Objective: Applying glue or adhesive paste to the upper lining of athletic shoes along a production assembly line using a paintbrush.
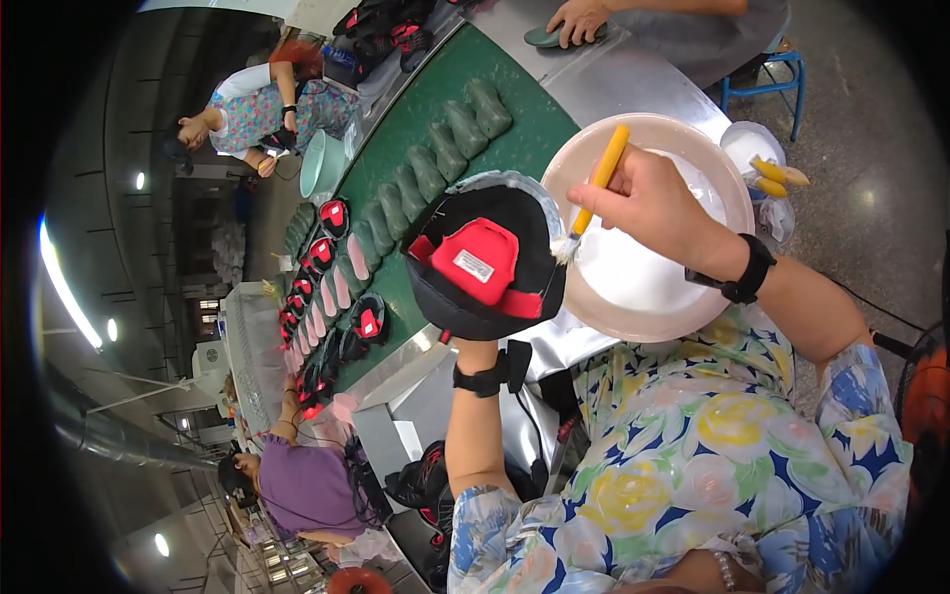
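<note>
A black shoe upper (485,262) with red lining and a white label rests on my left hand (475,350), which props it from below. Its fingers are hidden underneath. Between the fingers of my right hand (661,203) is a brush with a yellow handle (601,183). Its pale bristles (565,248) touch the right edge of the upper, where a whitish coat shows along the upper rim. Under my right hand stands a pinkish basin (732,183) containing white liquid (633,277).
A green conveyor belt (534,104) carries grey-green shoe forms (447,148), pink insoles (342,287) and more uppers (368,319). A white tub (754,144) with yellow-handled brushes stands beyond the basin. Co-workers are at the left and across the belt; one hand (579,22) touches a sole.
</note>
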Demonstrator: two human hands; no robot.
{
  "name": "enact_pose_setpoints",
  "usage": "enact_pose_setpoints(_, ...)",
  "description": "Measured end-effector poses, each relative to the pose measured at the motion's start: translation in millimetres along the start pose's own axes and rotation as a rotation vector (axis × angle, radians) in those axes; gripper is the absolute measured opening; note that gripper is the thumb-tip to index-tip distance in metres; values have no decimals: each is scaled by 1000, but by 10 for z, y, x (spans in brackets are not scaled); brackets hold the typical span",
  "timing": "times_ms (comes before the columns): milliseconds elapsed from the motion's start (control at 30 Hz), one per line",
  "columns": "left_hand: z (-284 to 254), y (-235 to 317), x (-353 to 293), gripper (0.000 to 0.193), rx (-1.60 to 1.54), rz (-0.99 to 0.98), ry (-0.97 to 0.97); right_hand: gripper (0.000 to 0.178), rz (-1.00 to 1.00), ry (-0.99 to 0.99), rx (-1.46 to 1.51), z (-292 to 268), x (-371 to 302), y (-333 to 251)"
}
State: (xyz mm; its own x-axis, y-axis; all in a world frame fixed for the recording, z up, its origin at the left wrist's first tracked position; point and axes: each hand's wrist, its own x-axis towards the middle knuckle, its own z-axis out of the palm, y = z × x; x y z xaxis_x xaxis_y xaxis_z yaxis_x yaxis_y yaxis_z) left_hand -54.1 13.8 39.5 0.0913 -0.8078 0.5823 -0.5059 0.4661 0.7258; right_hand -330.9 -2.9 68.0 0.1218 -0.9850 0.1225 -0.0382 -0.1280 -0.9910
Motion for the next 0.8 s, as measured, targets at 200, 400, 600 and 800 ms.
enact_pose_setpoints(200, 33, 26, 14, 55, 326, 360, 156, 28, 138, -59, 134, 127, -131, 70)
enact_pose_setpoints(400, -128, -76, 104, 52, 244, 225, 23, 28, 51, -26, 223, 83, -168, 76)
enact_pose_setpoints(600, -227, -224, -64, 41, -1116, -923, -632, 21, -488, -98, 58, -118, -102, 19)
enact_pose_setpoints(800, 136, -46, -550, 42, -996, -1084, -627, 18, -924, -250, 64, 167, -5, -87)
